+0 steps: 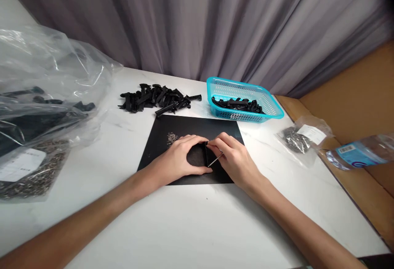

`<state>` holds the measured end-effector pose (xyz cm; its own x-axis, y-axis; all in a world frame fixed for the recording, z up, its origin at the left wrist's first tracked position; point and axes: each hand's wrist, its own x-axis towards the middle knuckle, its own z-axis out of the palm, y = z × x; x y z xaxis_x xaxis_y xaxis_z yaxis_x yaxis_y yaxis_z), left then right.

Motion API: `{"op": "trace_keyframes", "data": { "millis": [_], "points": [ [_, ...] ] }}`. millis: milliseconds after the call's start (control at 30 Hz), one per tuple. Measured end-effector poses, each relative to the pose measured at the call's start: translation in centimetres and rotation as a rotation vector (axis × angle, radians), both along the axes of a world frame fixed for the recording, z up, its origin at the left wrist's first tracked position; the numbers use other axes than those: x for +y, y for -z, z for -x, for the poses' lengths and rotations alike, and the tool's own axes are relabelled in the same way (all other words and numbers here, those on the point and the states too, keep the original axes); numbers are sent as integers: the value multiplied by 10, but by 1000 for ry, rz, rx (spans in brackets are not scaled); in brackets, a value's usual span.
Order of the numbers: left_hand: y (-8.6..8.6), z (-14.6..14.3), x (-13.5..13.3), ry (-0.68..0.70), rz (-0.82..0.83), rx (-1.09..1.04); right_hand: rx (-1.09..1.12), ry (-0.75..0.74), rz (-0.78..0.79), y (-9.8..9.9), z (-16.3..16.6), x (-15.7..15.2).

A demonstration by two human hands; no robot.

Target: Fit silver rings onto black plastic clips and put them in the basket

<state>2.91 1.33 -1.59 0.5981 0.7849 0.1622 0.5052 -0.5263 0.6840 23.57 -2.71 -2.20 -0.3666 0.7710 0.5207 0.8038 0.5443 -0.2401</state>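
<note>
On the black mat point(150, 154), my left hand point(180, 156) curves its thumb and fingers around the two ends of a small black plastic part point(207, 154). My right hand point(232, 154) is closed at the far end of that part, its fingertips against it. A thin metal rod point(216, 159) sticks out from under the right fingers and slants down to the near end of the black part. Whether the rod belongs to a tool cannot be seen. A little pile of small metal pieces point(171, 138) lies beyond my left hand on the mat.
Black plastic parts point(154, 96) are heaped behind the mat. A blue basket point(275, 115) holds more of them. Clear bags point(55, 64) of black parts and metal pieces point(46, 178) stand left. At right lie another bag point(297, 140) and a plastic bottle point(360, 152).
</note>
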Motion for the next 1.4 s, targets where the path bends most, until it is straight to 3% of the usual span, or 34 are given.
{"op": "trace_keyframes", "data": {
  "millis": [333, 600, 933, 1133, 1233, 1400],
  "points": [
    [-2, -2, 1, -7, -12, 12, -235, -131, -72, -6, -14, 6],
    [-2, -1, 2, 7, -37, -20, -193, -103, -100, 2, -11, 9],
    [-4, -2, 3, -1, -40, 14, -247, -203, -87, -13, -19, 10],
    [0, -1, 5, -26, -80, 26, -277, -175, -85, -12, -17, 16],
    [0, -1, 6, -30, -95, 33, -227, -160, -36, -14, -14, 15],
    [-1, -1, 6, -10, -123, 48, 82, -127, 111, -14, -13, 13]
  ]
}}
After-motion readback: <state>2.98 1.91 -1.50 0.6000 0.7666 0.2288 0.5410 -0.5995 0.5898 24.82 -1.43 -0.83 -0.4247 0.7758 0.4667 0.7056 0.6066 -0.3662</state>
